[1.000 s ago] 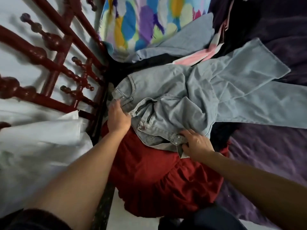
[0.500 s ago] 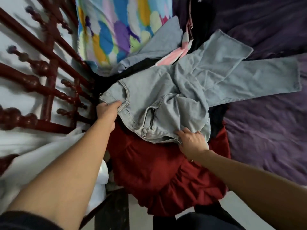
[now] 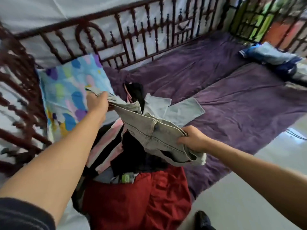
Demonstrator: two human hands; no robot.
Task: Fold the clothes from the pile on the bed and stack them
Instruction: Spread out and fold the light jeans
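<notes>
Light grey-blue jeans (image 3: 149, 130) hang in the air above the clothes pile, stretched by the waistband between my hands. My left hand (image 3: 97, 102) grips one end of the waistband, up near the colourful pillow. The other end is gripped by my right hand (image 3: 192, 140), lower and nearer to me. The jeans' legs (image 3: 181, 110) trail down onto the purple bedsheet (image 3: 232, 97). Under the jeans lies the pile: black clothing (image 3: 132, 156), a pink striped piece (image 3: 106, 146) and a red garment (image 3: 132, 201) at the near bed edge.
A dark red wooden bed rail (image 3: 126, 35) runs along the left and far sides. A colourful pillow (image 3: 69, 95) leans in the corner. Blue folded clothes (image 3: 272, 58) lie at the far right of the bed. Pale floor (image 3: 249, 188) borders the bed on the right.
Both hands have lifted the jeans by the waistband off the pile, exposing black and pink clothes beneath. The view has swung up and now takes in the whole bed.
</notes>
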